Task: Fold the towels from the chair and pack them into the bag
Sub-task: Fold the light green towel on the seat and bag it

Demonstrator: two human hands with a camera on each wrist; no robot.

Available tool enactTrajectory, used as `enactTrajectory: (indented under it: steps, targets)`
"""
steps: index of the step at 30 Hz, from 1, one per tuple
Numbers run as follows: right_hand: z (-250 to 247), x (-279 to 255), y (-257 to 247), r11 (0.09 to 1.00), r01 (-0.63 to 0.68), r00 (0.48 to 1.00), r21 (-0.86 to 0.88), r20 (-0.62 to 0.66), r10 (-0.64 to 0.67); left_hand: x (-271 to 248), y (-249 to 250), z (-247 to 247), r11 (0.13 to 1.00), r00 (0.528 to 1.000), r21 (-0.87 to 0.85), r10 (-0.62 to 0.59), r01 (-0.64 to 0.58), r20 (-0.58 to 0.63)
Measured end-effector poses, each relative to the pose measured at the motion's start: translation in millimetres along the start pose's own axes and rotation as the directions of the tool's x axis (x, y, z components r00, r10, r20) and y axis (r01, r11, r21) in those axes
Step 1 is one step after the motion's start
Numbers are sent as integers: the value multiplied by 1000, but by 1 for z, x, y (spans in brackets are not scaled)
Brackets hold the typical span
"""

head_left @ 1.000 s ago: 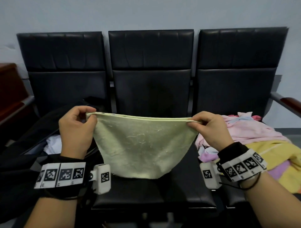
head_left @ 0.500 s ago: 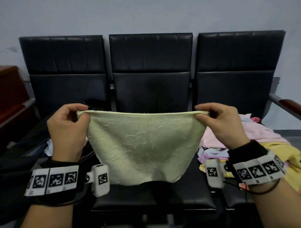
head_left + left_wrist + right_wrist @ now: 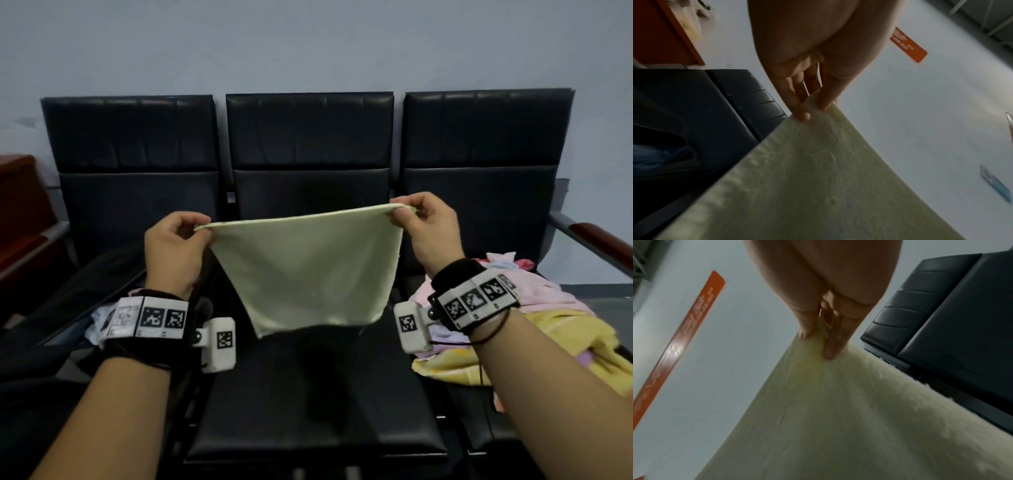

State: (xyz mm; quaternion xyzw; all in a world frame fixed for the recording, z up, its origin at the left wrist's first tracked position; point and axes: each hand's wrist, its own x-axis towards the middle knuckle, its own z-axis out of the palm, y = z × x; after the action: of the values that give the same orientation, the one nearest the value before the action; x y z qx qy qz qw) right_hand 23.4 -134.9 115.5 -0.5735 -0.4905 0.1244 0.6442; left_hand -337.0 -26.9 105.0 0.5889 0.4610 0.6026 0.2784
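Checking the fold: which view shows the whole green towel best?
Head view: the green towel hangs entire between left hand and right hand. Each wrist view shows only one pinched corner and blurred cloth.

left hand (image 3: 173, 251) at nine o'clock and right hand (image 3: 430, 231) at three, raised, each pinching a corner of the pale yellow-green square cloth towel (image 3: 308, 270).

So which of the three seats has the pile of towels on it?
The right-hand seat: pink and yellow towels lie heaped there, beside the right hand.
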Motion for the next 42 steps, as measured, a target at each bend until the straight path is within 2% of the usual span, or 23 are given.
enactTrajectory:
  steps: [4, 6, 9, 11, 14, 17, 19, 24, 28, 33, 39, 42]
  targets:
    - [-16, -23, 0, 994, 88, 996, -64, 31, -86, -12, 0, -7, 992, 991, -3, 129, -129, 26]
    - [-26, -46, 10, 993, 73, 994, -96, 88, -64, -26, -11, -11, 991, 989, 23, 131, -133, 74]
    - [-40, -82, 35, 972, 18, 974, -235, 224, 36, -51, -35, -15, 987, 970, 124, 74, -105, 233]
    - [-47, -102, 55, 939, -45, 922, -342, 348, 171, -66, -51, -18, 971, 941, 237, -44, -39, 337]
    - [-53, -123, 81, 901, -145, 796, -410, 493, 352, -88, -72, -22, 932, 860, 354, -239, 73, 451]
    - [-54, -135, 100, 878, -222, 707, -425, 550, 445, -107, -88, -25, 900, 754, 414, -367, 139, 544]
    - [-52, -138, 109, 870, -277, 679, -408, 558, 477, -116, -97, -26, 886, 711, 420, -423, 196, 561]
    - [-37, -143, 127, 834, -385, 706, -394, 457, 542, -122, -117, -23, 858, 694, 428, -492, 284, 525]
    - [-24, -149, 146, 806, -468, 750, -362, 319, 579, -123, -137, -14, 859, 743, 423, -479, 288, 468]
    - [-10, -143, 172, 798, -404, 828, -448, 191, 527, -118, -162, 5, 854, 785, 441, -466, 277, 409]
    - [6, -115, 196, 754, -401, 828, -520, 146, 542, -94, -180, 26, 856, 827, 464, -421, 227, 372]
    - [11, -112, 213, 685, -376, 831, -624, 101, 547, -93, -191, 39, 827, 829, 493, -461, 271, 317]
